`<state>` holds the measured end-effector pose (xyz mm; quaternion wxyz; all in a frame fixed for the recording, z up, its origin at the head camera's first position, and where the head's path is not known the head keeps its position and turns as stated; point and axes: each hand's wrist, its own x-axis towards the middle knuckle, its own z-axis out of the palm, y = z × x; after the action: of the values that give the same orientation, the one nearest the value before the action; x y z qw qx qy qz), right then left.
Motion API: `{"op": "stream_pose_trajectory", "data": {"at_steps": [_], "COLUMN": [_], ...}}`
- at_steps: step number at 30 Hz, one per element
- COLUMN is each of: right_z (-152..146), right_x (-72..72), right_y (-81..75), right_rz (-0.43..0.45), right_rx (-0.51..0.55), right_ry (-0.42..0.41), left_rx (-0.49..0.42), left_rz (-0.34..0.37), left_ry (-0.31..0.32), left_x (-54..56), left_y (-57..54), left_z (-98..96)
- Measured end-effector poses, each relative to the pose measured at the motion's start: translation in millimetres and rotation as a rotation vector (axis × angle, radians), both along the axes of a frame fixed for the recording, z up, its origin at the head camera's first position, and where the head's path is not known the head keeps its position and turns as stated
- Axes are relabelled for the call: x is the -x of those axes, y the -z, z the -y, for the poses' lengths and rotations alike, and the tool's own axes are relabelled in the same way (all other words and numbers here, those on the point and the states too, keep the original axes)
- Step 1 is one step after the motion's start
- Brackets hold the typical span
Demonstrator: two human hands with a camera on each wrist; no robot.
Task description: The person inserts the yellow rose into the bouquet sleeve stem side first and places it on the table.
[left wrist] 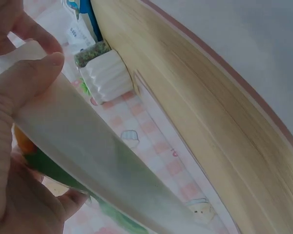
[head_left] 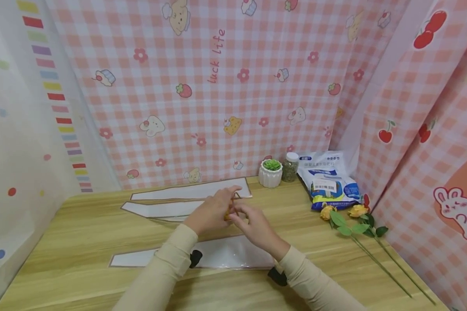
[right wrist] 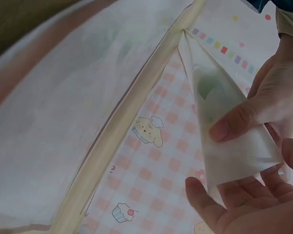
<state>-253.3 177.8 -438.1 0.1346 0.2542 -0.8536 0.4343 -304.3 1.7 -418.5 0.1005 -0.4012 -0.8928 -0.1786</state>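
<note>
My left hand grips a long, tapered translucent flower sleeve near its wide mouth, thumb lying across the film. A flower with an orange bloom and green leaves shows inside; its stem is hidden. My right hand is at the mouth, its thumb and fingers pinching the rim; in the right wrist view the outer finger stands apart from it. The sleeve's narrow end points left in the head view. Flat sleeves lie behind and in front of the hands on the wooden table.
Two yellow roses with long green stems lie at the right. Behind them are a blue and white bag, a lidded jar and a succulent in a white pot. Checked cloth hangs behind the table.
</note>
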Motion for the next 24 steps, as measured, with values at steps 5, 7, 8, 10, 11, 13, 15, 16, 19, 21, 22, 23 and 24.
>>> {"op": "stream_pose_trajectory", "data": {"at_steps": [5,7,8,10,11,13,15,16,19,21,22,23,24], "right_z": [0.0,-0.2,-0.4,-0.6,-0.8,-1.3,-2.2,-2.7,-4.7,-6.0,-6.6,-7.3,-8.0], "right_x": [1.7,2.1,2.4,3.0,3.2,4.2,5.5,6.1,8.1,8.9,9.1,9.1,9.1], "right_y": [1.5,2.2,2.2,2.7,2.7,3.2,4.3,4.5,5.1,5.0,4.6,4.6,4.7], "right_rz": [0.035,0.039,0.048,0.05,0.054,0.058,0.058,0.063,0.075,0.086,0.097,0.101,0.108], "right_rx": [0.022,0.031,0.035,0.041,0.049,0.067,0.097,0.114,0.149,0.164,0.17,0.17,0.167], "right_ry": [-0.009,-0.002,0.005,0.028,0.037,0.054,0.065,0.068,0.084,0.094,0.097,0.099,0.098], "left_rx": [0.003,0.014,0.017,0.023,0.032,0.049,0.071,0.077,0.081,0.082,0.085,0.088,0.097], "left_rz": [-0.008,-0.008,-0.006,-0.012,-0.014,-0.009,0.004,0.018,0.066,0.1,0.115,0.129,0.138], "left_ry": [0.001,-0.003,-0.001,-0.001,-0.012,-0.041,-0.081,-0.104,-0.154,-0.186,-0.2,-0.212,-0.225], "left_x": [-4.5,-4.6,-4.2,-2.4,-1.5,0.2,1.6,1.8,2.5,2.8,2.8,2.8,2.7], "left_y": [0.5,2.6,3.6,6.5,7.9,10.7,13.5,14.7,17.4,19.3,20.2,21.0,21.7], "left_z": [-5.7,-5.5,-4.8,-2.0,0.1,5.6,12.6,16.6,29.1,37.2,41.0,44.4,47.4]}}
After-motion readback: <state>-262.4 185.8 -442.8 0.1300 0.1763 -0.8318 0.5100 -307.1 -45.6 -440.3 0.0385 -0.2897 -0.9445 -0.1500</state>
